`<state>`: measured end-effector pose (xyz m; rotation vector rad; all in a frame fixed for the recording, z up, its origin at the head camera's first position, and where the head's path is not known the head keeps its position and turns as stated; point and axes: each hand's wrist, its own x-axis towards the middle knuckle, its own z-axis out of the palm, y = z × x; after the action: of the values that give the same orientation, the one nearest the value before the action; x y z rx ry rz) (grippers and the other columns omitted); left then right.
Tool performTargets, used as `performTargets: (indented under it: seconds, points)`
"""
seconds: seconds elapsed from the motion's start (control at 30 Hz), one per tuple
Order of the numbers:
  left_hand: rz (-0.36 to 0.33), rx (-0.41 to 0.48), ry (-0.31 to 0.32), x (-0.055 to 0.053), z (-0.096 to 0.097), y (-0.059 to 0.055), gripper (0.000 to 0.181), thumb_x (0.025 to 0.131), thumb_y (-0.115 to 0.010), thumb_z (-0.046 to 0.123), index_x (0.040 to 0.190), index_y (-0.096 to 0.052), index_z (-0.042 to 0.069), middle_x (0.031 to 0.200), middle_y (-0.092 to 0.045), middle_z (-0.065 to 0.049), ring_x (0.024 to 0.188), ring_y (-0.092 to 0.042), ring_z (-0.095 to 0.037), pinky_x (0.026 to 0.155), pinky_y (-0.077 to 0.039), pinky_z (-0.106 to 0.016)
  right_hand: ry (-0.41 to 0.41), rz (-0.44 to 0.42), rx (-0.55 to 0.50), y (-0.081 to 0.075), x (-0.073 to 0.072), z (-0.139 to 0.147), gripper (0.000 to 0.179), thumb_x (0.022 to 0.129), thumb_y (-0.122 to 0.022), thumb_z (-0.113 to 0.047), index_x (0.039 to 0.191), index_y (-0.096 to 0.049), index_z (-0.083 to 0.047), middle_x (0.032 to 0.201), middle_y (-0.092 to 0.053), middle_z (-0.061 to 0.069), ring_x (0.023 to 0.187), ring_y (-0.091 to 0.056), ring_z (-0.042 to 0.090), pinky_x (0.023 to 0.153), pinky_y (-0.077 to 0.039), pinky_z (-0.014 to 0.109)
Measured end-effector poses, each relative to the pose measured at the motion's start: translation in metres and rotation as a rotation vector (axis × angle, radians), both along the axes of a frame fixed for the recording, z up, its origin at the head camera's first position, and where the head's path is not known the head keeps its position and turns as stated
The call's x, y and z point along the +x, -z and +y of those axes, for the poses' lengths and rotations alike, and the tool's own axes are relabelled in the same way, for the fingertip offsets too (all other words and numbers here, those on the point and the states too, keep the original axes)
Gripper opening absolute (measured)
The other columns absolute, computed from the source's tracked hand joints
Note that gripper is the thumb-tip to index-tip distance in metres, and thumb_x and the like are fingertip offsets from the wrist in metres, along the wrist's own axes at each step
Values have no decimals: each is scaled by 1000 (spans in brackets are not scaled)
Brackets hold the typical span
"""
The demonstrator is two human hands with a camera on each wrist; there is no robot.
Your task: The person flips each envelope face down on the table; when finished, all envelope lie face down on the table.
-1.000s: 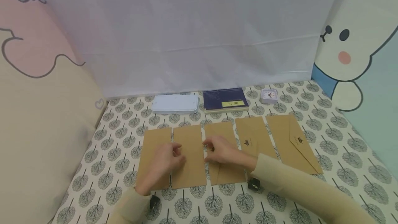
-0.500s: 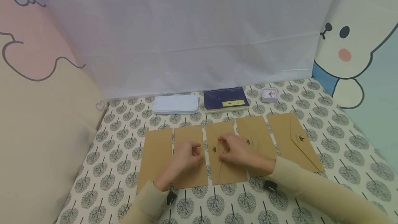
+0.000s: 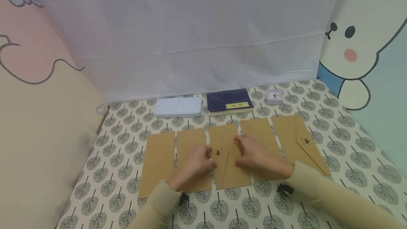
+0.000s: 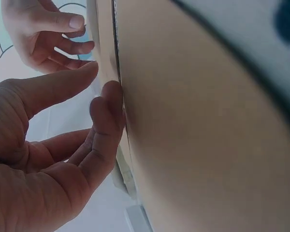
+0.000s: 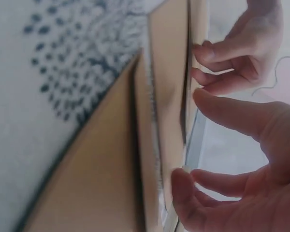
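Note:
Several brown kraft envelopes lie in a row on the tree-print cloth. My left hand (image 3: 196, 160), fingers loosely bent, is over the second envelope from the left (image 3: 192, 137), its fingertips at the left edge of the middle envelope (image 3: 224, 133). That one has a crown print and a flap seam. At its right side is my right hand (image 3: 259, 156), thumb and fingers spread apart, covering part of the neighbouring envelope (image 3: 255, 128). In the left wrist view, the fingertips (image 4: 113, 96) touch an envelope's surface. Nothing is between the thumb and fingers of either hand.
The leftmost envelope (image 3: 157, 162) and the rightmost one (image 3: 286, 140), with its flap showing, end the row. Behind stand a white flat case (image 3: 178, 106), a dark blue book (image 3: 227, 101) with a yellow label and a small lilac clock (image 3: 274, 96). Fabric walls enclose the table.
Both hands have moved right: the left from the two leftmost envelopes to the middle one's left edge, the right from that edge across to its right side. The envelopes stay in place.

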<state>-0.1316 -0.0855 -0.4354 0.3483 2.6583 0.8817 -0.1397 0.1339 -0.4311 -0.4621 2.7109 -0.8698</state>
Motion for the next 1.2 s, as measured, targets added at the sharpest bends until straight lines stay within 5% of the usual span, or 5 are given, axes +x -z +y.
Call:
performTargets:
  seconds: [0.2,0.4,0.63,0.8,1.2]
  points:
    - [-30,-10,18,2,6,-1,28,72,-80,12,64,-53,9,59,-48,-1,51,-45,-12,44,-39,-25,-4,-58,-2,-5,-1,6,88,63,-87,-15,135,-42,8,121,-51,16,106,-50,27,93,-42,43]
    - [-29,-8,12,1,7,-1,27,72,-76,4,63,-51,7,57,-45,-1,48,-42,-11,42,-35,-23,13,-85,10,-4,-8,6,88,60,-88,-14,132,-44,11,93,-55,9,86,-51,24,77,-46,38]
    - [-57,38,9,1,6,1,25,74,-74,-2,64,-52,5,58,-48,-3,46,-44,-11,41,-35,-20,64,-157,-9,-6,-12,4,59,63,-88,-15,108,-56,5,71,-50,6,62,-45,18,54,-39,32]
    - [-44,36,23,1,6,2,24,72,-71,-6,65,-51,6,57,-45,-2,46,-42,-11,41,-33,-20,71,-167,-11,-7,-12,2,46,64,-88,-16,92,-56,-1,70,-52,6,60,-48,17,54,-41,31]
    - [-9,0,41,-2,5,1,23,66,-64,-11,63,-50,7,56,-46,-2,45,-42,-11,40,-32,-21,92,-176,-26,-8,-14,5,78,62,-90,-20,125,-53,10,97,-60,12,75,-54,17,76,-48,36]
